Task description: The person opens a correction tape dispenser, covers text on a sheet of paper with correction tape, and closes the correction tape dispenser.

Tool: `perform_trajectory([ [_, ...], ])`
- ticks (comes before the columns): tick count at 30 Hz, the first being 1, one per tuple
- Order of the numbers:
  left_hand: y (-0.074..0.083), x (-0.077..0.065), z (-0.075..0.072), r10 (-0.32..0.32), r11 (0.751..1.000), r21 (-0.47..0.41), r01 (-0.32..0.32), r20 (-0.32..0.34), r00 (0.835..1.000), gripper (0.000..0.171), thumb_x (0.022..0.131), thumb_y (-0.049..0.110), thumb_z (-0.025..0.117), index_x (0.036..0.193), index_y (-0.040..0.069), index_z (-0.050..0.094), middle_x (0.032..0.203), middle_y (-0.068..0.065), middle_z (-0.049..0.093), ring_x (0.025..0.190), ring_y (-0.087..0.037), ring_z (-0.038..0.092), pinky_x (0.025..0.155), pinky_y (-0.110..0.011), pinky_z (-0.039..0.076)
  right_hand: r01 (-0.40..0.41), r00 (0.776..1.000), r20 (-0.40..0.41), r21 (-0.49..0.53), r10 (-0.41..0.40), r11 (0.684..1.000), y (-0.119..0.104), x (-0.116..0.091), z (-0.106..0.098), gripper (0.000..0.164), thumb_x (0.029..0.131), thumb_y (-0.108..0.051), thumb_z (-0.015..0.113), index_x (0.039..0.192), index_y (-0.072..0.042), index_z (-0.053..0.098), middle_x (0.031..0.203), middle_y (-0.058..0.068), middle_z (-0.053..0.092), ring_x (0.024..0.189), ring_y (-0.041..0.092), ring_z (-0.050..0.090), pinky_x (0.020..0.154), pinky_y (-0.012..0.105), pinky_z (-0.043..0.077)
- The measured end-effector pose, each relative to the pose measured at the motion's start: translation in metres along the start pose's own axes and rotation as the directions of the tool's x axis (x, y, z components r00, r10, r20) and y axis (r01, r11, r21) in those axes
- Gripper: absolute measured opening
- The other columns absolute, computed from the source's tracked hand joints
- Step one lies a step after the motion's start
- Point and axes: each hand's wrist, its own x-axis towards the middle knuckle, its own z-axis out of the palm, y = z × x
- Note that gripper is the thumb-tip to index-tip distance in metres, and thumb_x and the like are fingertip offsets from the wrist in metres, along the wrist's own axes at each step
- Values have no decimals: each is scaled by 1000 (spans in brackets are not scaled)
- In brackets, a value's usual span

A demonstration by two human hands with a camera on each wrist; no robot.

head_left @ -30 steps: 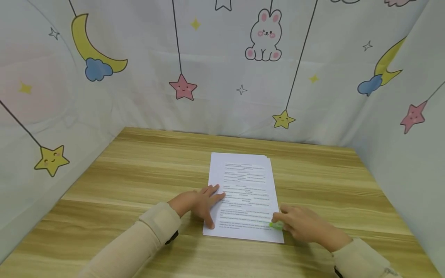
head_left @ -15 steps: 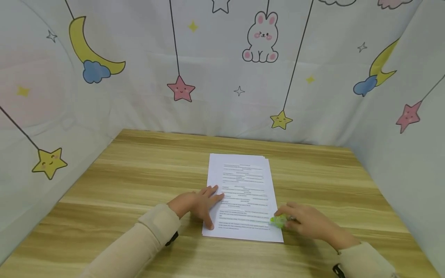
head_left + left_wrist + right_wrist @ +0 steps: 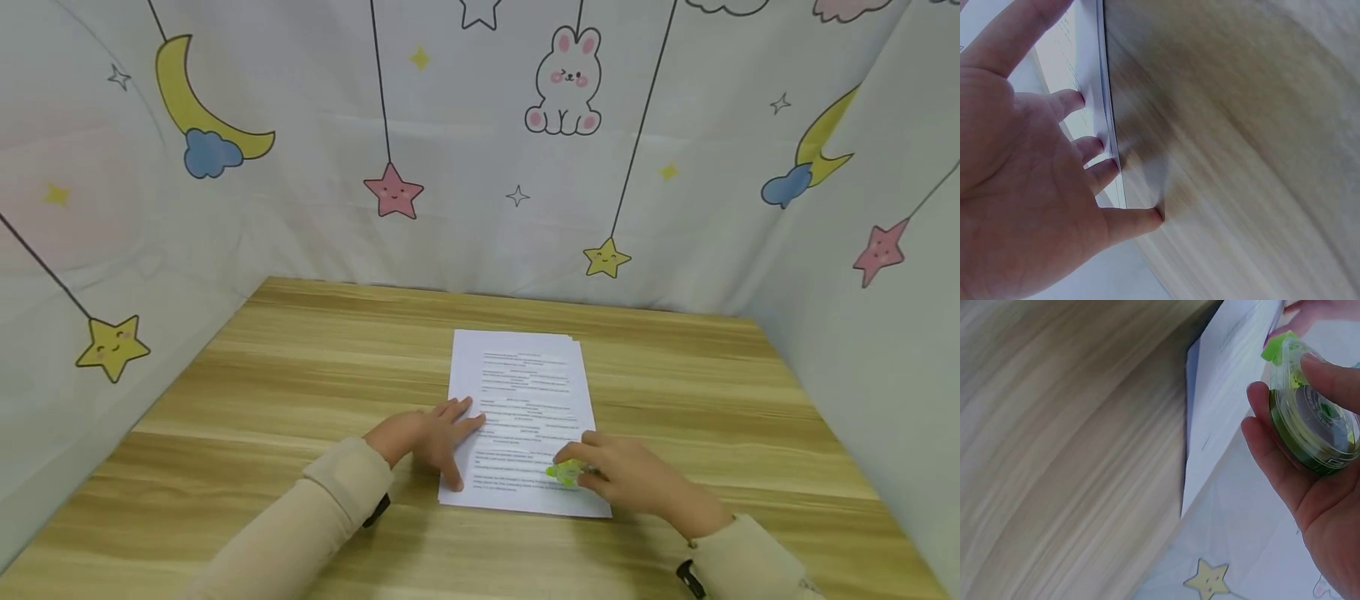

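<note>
A stack of printed white paper [image 3: 467, 358] lies on the wooden table, its sheets slightly uneven at the right edge. White gaps break up several text lines on the top sheet. My left hand [image 3: 437, 437] rests on the stack's left side with fingers spread; in the left wrist view one finger of that hand [image 3: 1029, 162] reaches past the paper edge. Between thumb and fingers, my right hand [image 3: 633, 471] holds a green, clear-cased correction tape dispenser [image 3: 1316, 422] over the lower right of the page. Whether its green tip touches the paper I cannot tell.
The wooden table [image 3: 300, 367] extends around the paper on all sides. A white cloth curtain [image 3: 465, 242] printed with moons, stars and a rabbit encloses the back and both sides.
My right hand first drew back slightly to the right, then moved left over the page with the correction tape dispenser. The left hand stays in place on the paper.
</note>
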Motion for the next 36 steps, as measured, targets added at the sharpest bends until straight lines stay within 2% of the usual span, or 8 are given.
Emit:
perform_trajectory([
  [6, -1, 1, 0, -2, 1000, 3, 2, -4, 1000, 97, 73, 45, 73, 148, 26, 15, 157, -3, -2, 144, -25, 0, 111, -55, 14, 91, 995, -40, -52, -94, 994, -12, 22, 15, 28, 78, -12, 70, 102, -26, 65, 74, -8, 52, 54, -2, 32, 49, 12, 31],
  [14, -3, 3, 0, -3, 1000, 4, 3, 1, 1000, 97, 73, 44, 73, 148, 25, 15, 157, -3, -2, 144, -25, 0, 111, -54, 15, 119, 992, -22, -81, -121, 990, -22, 43, 23, 27, 78, -9, 68, 99, -26, 68, 73, -8, 53, 53, 0, 34, 51, 13, 31],
  [20, -3, 2, 0, -7, 1000, -4, 7, 8, 1000, 98, 73, 45, 73, 148, 26, 14, 157, -2, -3, 144, -24, 0, 111, -53, 15, 103, 994, 28, -61, -101, 993, -24, 48, 23, 25, 80, -9, 66, 100, -24, 67, 75, -7, 53, 54, 1, 35, 52, 14, 34],
  [23, -3, 3, 0, -10, 1000, -8, 11, 9, 1000, 98, 73, 45, 73, 148, 26, 14, 157, -2, -3, 144, -24, -1, 111, -54, 15, 111, 993, 54, -84, -107, 990, -24, 49, 23, 24, 81, -10, 66, 100, -25, 67, 76, -7, 52, 55, 1, 36, 53, 15, 36],
  [30, -2, 1, 0, -5, 1000, -7, 5, 2, 1000, 98, 73, 45, 73, 149, 26, 14, 157, -3, -3, 144, -25, -1, 112, -53, 14, 199, 978, 105, -168, -183, 966, -25, 52, 20, 23, 81, -9, 65, 98, -24, 63, 79, -4, 53, 54, 3, 40, 53, 17, 40],
  [36, -1, 1, 1, -13, 1000, -1, 13, -6, 1000, 98, 72, 45, 74, 148, 26, 15, 157, -3, -2, 144, -25, 1, 112, -52, 15, 251, 967, 106, -206, -233, 946, -25, 51, 20, 23, 80, -8, 65, 97, -22, 61, 79, -3, 54, 55, 2, 41, 53, 16, 40],
])
